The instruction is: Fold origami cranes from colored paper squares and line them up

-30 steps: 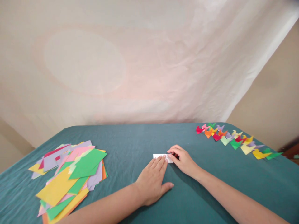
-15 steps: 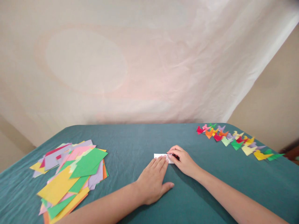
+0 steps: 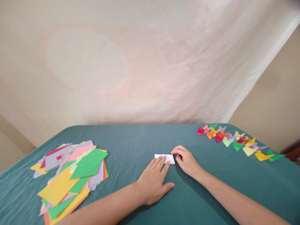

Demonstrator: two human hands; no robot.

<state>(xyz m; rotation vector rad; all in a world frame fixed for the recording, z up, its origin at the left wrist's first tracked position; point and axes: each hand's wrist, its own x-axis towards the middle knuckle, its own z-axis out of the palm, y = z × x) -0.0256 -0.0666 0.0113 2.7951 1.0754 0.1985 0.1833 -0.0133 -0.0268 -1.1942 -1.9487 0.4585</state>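
Note:
A small folded white paper strip [image 3: 164, 158] lies on the teal tablecloth [image 3: 131, 147] near the middle. My left hand [image 3: 153, 181] lies flat with fingers stretched out, its fingertips pressing the strip's near edge. My right hand [image 3: 187, 161] sits at the strip's right end with the fingers curled, their tips touching that end.
A loose heap of coloured paper sheets [image 3: 70, 175] covers the table's left side. A row of several small folded paper figures [image 3: 236, 140] in mixed colours runs along the far right edge. A pale cloth backdrop [image 3: 140, 62] hangs behind the table.
My right hand has slid a little to the right, off the strip's top, so more of the white paper shows. My left hand has barely moved.

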